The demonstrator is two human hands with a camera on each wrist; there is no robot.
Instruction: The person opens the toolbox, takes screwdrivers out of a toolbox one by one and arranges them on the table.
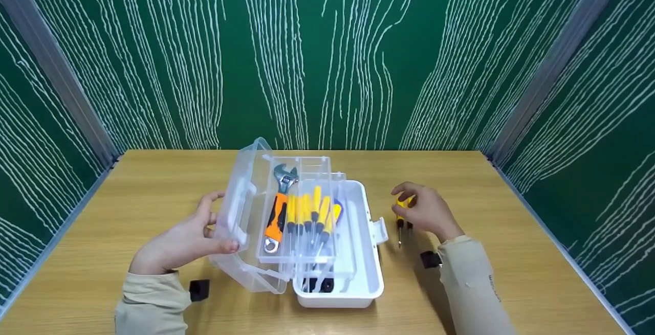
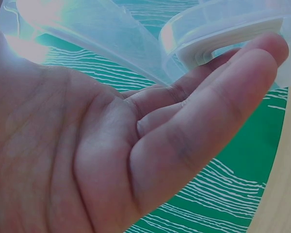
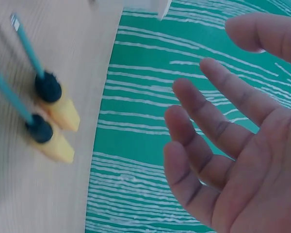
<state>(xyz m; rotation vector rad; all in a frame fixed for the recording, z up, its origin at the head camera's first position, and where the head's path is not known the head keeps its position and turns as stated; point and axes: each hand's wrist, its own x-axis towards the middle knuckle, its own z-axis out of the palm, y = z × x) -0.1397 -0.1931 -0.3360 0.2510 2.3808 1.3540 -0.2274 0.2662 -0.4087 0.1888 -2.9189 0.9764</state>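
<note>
A white toolbox stands on the table with its clear lid swung open to the left. My left hand holds the lid's edge, thumb in front and fingers behind; in the left wrist view the fingers lie along the clear plastic. Raised clear trays carry an orange-handled adjustable wrench and several yellow-handled screwdrivers. Right of the box, my right hand hovers over two small yellow screwdrivers on the table, its fingers loosely bent and apart from them.
A white latch sticks out from the box's right side. Dark items lie in the box's near end. Green panels with white lines enclose the wooden table at the back and sides.
</note>
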